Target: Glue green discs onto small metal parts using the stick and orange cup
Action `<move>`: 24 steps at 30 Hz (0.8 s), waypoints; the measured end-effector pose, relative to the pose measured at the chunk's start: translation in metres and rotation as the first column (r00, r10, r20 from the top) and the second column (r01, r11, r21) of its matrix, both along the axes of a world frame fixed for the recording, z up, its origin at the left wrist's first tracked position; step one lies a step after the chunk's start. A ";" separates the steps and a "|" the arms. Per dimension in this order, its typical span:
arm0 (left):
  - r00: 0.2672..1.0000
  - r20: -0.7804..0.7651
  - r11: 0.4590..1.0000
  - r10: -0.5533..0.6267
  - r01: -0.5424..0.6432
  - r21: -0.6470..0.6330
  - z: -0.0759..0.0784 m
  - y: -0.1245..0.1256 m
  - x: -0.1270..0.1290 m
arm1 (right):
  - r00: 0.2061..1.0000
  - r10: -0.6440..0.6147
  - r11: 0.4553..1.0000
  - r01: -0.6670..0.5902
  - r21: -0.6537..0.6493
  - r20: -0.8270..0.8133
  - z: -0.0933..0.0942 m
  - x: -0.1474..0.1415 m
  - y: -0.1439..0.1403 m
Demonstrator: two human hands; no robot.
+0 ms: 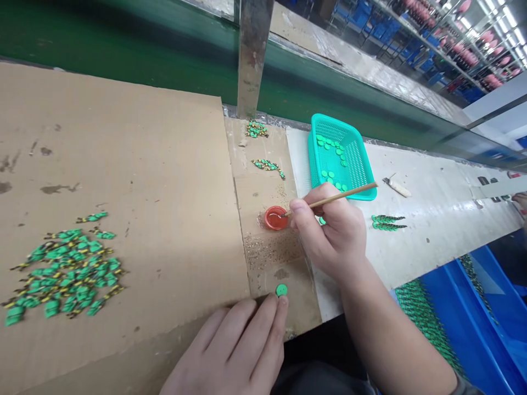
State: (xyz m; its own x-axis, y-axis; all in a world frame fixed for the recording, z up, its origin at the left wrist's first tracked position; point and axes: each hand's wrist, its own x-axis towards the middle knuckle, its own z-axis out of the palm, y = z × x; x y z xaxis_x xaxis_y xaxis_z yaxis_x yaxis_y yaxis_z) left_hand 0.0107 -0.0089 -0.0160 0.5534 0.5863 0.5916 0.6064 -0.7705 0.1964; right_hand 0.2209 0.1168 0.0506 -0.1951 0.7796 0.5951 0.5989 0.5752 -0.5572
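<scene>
Your right hand (329,230) pinches one thin wooden stick (333,198) between the thumb and the curled fingers, like a pencil. The tip of the stick dips into one small red cap (275,218) that sits on the narrow strip of cardboard (263,258) in front of you. The strip around the cap is dotted with tiny specks.

Your left hand (234,351) lies flat near the table edge, with the fingers close together. One fingertip touches one small green disc (281,289) — it lies on the same narrow strip, near its front end.

Behind your right hand stands one teal plastic basket (354,159). It holds more green discs, about a dozen, in two loose groups. Just right of your hand lie two dark green pieces (387,222), side by side on the white table top (432,219). Farther back on the white top lies one small white tool (398,187).

On the big cardboard sheet (115,164) to your left lies one large pile of green and yellow pieces (66,271) — too many to count. Two smaller bunches of the same kind (263,148) lie at the far end of the narrow strip, near one metal post (252,55).

At your right sits a blue bin (486,323) with green pieces in it.
</scene>
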 end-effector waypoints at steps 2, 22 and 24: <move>1.000 -0.016 1.000 -0.013 0.013 -0.014 0.000 -0.001 -0.001 | 0.998 -0.035 0.999 0.035 0.004 -0.049 0.002 0.001 -0.007; 0.992 -0.092 0.993 -0.084 0.076 -0.085 0.010 -0.001 -0.008 | 0.977 -0.055 0.980 0.013 -0.201 -0.207 -0.035 -0.002 -0.132; 0.991 -0.096 0.993 -0.092 0.084 -0.085 0.009 -0.001 -0.010 | 0.976 -0.040 0.981 -0.002 -0.195 -0.213 -0.035 -0.002 -0.132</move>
